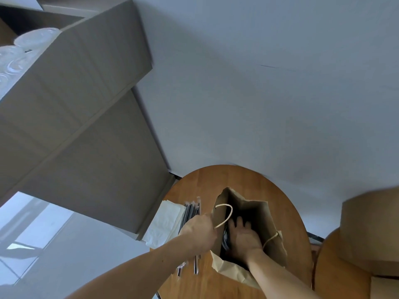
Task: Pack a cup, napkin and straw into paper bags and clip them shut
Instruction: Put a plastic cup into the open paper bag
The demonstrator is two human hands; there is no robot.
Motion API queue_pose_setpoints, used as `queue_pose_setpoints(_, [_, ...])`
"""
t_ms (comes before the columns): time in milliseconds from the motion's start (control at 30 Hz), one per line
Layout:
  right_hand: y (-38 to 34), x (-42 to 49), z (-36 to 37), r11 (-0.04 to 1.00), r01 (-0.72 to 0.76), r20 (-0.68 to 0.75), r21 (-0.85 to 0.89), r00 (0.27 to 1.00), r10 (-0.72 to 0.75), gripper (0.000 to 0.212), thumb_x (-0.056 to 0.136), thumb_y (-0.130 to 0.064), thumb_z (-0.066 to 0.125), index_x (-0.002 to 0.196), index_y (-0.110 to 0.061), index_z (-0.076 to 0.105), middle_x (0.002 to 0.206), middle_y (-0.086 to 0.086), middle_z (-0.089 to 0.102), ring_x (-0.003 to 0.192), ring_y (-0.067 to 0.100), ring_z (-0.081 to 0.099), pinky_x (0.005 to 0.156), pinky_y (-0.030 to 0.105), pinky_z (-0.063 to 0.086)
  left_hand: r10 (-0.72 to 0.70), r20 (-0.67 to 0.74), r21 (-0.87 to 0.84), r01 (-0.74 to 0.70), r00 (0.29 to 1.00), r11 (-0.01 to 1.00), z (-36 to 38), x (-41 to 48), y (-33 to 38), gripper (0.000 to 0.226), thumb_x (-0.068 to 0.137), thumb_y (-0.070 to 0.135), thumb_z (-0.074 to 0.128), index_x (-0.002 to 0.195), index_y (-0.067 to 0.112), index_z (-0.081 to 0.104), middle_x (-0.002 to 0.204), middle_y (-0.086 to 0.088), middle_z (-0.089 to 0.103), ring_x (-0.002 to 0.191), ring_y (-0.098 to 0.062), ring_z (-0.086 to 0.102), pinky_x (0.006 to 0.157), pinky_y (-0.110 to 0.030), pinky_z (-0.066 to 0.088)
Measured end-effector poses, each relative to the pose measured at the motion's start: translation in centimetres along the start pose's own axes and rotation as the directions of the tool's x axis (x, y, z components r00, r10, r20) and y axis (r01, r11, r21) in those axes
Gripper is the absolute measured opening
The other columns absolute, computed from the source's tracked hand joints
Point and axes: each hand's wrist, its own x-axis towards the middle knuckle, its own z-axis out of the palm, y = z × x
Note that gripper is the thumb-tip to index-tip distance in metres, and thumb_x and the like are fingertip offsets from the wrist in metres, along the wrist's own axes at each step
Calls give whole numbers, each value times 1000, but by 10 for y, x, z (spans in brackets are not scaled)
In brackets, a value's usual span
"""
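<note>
Bags: one brown paper bag (254, 210) stands open on the round wooden table (194, 188) in the lower centre of the frame, with two twine handles, one on its left rim and one on its right. There are two hands. The left hand (198, 231) has its fingers curled tight on the bag's left rim, just below the left handle (226, 214), holding the mouth open. The right hand (244, 236) reaches down inside the bag, its fingers (238, 223) fairly straight and slightly spread. A dark round object (225, 241) sits in the bag, touching the left edge of that hand. Whether the hand grips it cannot be told.

Left of the bag on the table lies one stack of white napkins (164, 221). Between it and the bag is a bundle of wrapped straws (191, 210), too blurred to count.

Two big cardboard boxes (82, 83) are stacked in the upper left. The top one holds clear plastic cups (32, 38); at least three rims show. More cardboard (371, 229) stands at the right edge.
</note>
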Motion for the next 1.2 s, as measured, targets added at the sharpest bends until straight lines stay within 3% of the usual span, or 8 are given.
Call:
queue_pose_setpoints(400, [-6,-12,-35,997,-73,132,36,989,68,90,81,-43,70,150,-17,19,144,15,32,127,36,41,98,43,45,-8,-7,24,8,1000,1000,-12,-2,1,23,99,21,45,113,13,60,100,-6,66,92,-24,67,78,-30,56])
queue_pose_setpoints(533, [4,-41,-103,996,53,171,70,983,-64,23,78,-40,67,92,-22,62,95,-2,67,79,17,63,63,28,48,7,104,26,-10,995,1000,-35,-8,7,28,92,31,52,106,9,63,96,-11,71,85,-27,71,80,-39,61])
queue_pose_setpoints(633, [17,-73,-163,990,84,134,112,986,-98,31,76,-46,66,61,-22,52,57,-7,53,50,14,53,44,24,34,69,256,104,-99,964,990,-64,-15,13,46,83,40,68,108,1,63,93,-10,70,78,-26,70,65,-34,60])
queue_pose_setpoints(733, [28,-98,-216,988,84,26,131,996,-88,29,77,-44,61,64,-18,55,59,-4,53,54,17,52,48,27,38,108,304,227,-182,947,957,-103,-24,21,50,77,36,73,116,7,60,104,-3,63,82,-19,64,66,-30,56])
queue_pose_setpoints(833, [25,-110,-260,987,86,-85,137,994,-75,34,83,-44,60,98,-15,69,93,2,69,85,21,65,75,35,56,107,173,276,-153,979,949,-149,-32,30,25,81,27,69,93,6,63,85,-3,60,71,-19,55,60,-19,43])
queue_pose_setpoints(900, [17,-113,-285,984,99,-158,149,985,-75,35,86,-39,56,109,-14,67,106,4,69,95,22,65,86,40,55,113,21,250,-114,993,961,-182,-39,33,38,89,32,64,121,12,57,115,-5,61,101,-24,58,81,-25,44])
queue_pose_setpoints(967, [3,-113,-308,982,128,-211,137,973,-97,33,89,-35,53,113,-15,65,113,4,67,101,22,63,89,41,53,126,-135,228,-93,983,969,-217,-50,33,56,93,37,59,142,16,42,140,-2,51,124,-26,51,93,-31,42])
queue_pose_setpoints(1200, [-80,-101,-368,957,252,-426,142,889,-170,27,93,-36,50,113,-25,62,115,-4,65,103,20,60,87,37,51,176,-411,249,-75,895,966,-311,-89,-6,55,91,41,57,139,19,46,141,-1,51,127,-26,50,100,-36,44])
